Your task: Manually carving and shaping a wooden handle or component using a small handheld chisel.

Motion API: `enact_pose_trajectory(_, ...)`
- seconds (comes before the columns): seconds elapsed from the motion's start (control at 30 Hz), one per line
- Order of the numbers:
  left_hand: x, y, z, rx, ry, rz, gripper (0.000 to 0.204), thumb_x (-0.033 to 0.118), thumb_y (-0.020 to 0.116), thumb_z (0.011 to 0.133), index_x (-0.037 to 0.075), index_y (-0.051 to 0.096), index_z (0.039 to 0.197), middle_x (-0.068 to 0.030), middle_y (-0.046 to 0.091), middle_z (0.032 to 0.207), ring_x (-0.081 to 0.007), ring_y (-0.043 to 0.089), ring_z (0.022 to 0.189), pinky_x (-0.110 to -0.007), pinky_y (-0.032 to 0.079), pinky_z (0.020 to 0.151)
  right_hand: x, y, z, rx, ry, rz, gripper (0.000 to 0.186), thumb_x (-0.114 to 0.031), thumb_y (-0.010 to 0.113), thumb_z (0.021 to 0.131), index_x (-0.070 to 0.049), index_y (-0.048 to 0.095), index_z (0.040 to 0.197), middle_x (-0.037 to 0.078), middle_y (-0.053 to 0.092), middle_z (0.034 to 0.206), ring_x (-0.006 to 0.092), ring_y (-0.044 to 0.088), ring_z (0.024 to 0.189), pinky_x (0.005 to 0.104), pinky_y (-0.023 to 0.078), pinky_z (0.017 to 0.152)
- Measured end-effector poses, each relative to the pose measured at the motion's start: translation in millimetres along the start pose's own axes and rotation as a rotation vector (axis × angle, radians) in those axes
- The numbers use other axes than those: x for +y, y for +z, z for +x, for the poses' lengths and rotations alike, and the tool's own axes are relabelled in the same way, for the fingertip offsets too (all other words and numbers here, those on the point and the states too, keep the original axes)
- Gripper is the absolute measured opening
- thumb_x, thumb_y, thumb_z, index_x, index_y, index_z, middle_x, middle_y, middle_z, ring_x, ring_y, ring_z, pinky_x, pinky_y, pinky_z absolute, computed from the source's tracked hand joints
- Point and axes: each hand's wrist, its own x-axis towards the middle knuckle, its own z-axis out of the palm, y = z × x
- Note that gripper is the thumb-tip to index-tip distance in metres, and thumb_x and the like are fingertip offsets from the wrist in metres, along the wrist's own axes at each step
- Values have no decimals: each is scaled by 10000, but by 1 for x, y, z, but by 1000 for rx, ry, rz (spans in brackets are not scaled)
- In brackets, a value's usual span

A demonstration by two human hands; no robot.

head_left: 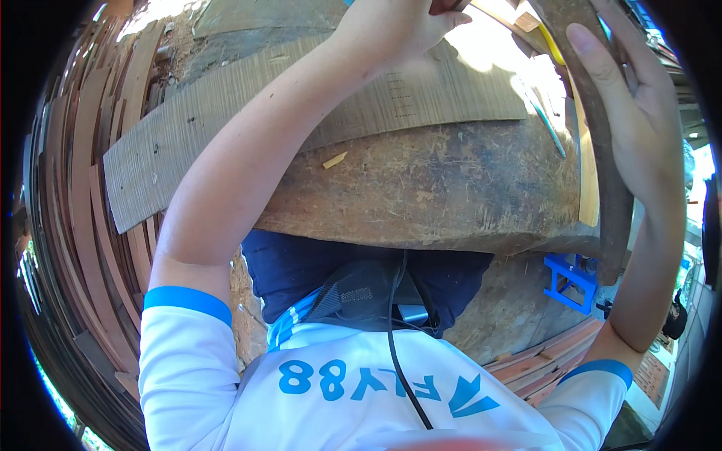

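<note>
My left hand (395, 30) reaches over the far side of the worn wooden worktop (421, 188), partly cut off by the upper edge of the view. Its fingers close on a small dark-red piece (442, 6), too little of which shows to name. At the right, my right hand (635, 98) wraps round a long dark wooden plank (590, 124), thumb on its face. The plank runs along the right end of the worktop and past its near edge. Beside it lies a pale wooden strip (587, 177).
A thin grained board (248, 120) lies across the worktop and overhangs at left. A light-blue pencil-like stick (547, 124), a yellow object (551, 45) and a wood chip (335, 160) lie about. Long wood strips (83, 188) are stacked left; a blue stool (571, 282) stands below right.
</note>
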Motion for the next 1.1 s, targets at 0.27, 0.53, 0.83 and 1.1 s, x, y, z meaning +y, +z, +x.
enact_pose_trajectory(0.27,7,7,3,16,-32,-9,212,104,776,905,-49,658,818,-162,694,723,-224,665,645,-361,505,614,-28,35,-11,24,25,-39,455,-331,502,1072,8,545,1372,120,708,1075,144,687,760,237,567,670)
enact_pose_trajectory(0.53,3,15,7,101,-8,-48,214,117,766,925,-48,674,825,-131,704,736,-186,674,677,-339,520,631,-15,-13,-12,52,43,-75,452,-325,521,1067,4,551,1376,117,710,1085,145,690,788,238,566,693)
enact_pose_trajectory(0.83,12,10,1,130,-223,-164,204,143,761,948,-32,694,867,-114,737,766,-152,688,681,-310,526,615,-4,9,4,29,39,-47,450,-317,543,1061,-1,558,1381,114,712,1095,145,692,820,240,564,720)
enact_pose_trajectory(1.1,7,8,2,159,-221,-152,197,152,759,961,-13,695,874,-85,747,766,-110,686,665,-276,521,581,9,52,25,4,57,-12,450,-310,563,1055,-5,563,1386,112,714,1105,146,695,848,241,562,744)
